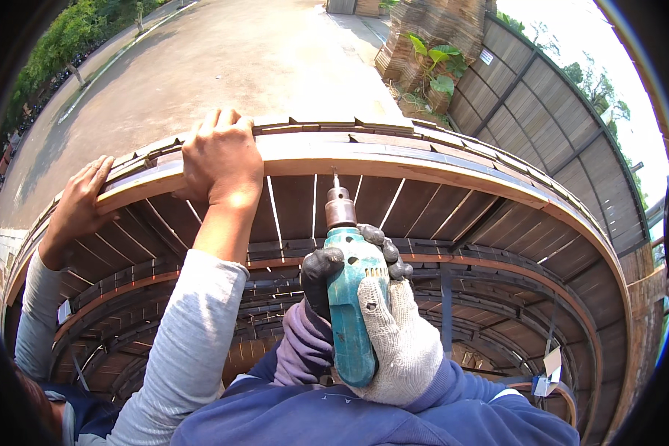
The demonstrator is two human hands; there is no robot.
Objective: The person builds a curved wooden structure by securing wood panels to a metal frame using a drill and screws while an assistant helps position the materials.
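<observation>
A teal power drill [347,312] with a metal chuck [340,207] points away from me, its thin bit meeting the pale wooden strip [394,158] along the curved rim. Gripping its right side is my right hand [405,327], in a whitish knit glove with dark coated fingertips. My left hand [320,276], in a dark glove, closes round the left side; most of its fingers are hidden by the drill. To the left, a co-worker's two bare hands, one at the strip's near part [223,156] and one farther left [85,197], hold the rim.
Curved tiers of dark slats [461,215] with reddish bands drop below the rim. A small white-and-blue box [548,375] sits at lower right. Beyond lie paved ground [223,59], a rocky pillar with leafy plants [438,67] and a slatted gate [543,104]. The co-worker's grey sleeve [189,327] is close by my left.
</observation>
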